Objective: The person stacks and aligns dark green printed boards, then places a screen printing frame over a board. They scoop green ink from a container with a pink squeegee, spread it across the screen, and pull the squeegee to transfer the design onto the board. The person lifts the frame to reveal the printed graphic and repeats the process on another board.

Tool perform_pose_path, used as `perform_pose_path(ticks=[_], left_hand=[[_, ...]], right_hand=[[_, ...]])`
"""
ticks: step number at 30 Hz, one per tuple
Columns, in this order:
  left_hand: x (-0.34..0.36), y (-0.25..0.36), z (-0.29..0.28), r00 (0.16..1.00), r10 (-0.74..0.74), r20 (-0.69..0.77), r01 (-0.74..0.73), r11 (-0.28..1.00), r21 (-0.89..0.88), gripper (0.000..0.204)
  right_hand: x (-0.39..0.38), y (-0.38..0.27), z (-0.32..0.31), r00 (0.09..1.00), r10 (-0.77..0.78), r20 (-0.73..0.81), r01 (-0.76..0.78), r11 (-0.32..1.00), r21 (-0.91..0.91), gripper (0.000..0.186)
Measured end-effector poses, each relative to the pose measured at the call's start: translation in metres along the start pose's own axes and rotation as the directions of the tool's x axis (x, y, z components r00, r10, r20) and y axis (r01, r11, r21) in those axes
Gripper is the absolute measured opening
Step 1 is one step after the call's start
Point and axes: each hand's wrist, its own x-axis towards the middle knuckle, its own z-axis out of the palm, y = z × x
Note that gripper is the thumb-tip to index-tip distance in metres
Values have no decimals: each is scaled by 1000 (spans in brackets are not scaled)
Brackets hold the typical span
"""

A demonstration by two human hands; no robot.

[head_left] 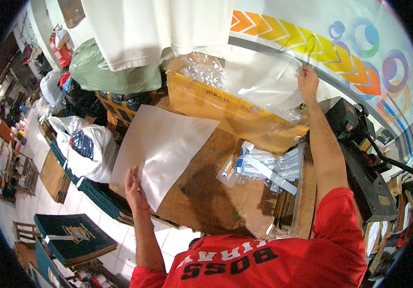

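My left hand (137, 189) grips the lower left part of a translucent, glossy sheet (168, 144), which lies tilted over a brown cardboard-covered work surface (216, 201). My right hand (308, 81), raised at the upper right, pinches the edge of another pale translucent sheet (266, 81). That sheet is over a long yellow-orange container (235, 120) holding crumpled clear plastic. Below the container, near my right forearm, a pile of thin white and grey pieces in clear wrapping (273, 170) lies beside a small flat card (226, 173).
A green bag (110, 67) and white sack (81, 146) sit at the left; dark green folded boards (74, 235) are at the lower left. Black equipment (355, 158) stands at the right, against a painted wall (369, 43). White fabric (153, 26) hangs above the container.
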Motion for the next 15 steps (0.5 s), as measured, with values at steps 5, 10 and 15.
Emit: perform_pose_path(ticks=[5, 10, 15], left_hand=[[-31, 13, 2, 998, 56, 25, -55, 997, -60, 47], [-71, 29, 5, 997, 76, -19, -78, 993, -84, 54], [-106, 46, 4, 992, 124, -7, -124, 987, -100, 57]], right_hand=[[18, -1, -1, 994, -30, -102, 40, 994, 101, 20], [33, -23, -14, 995, 95, -29, -70, 874, 480, 22], [29, -59, -33, 983, 176, -61, -117, 839, 531, 20]])
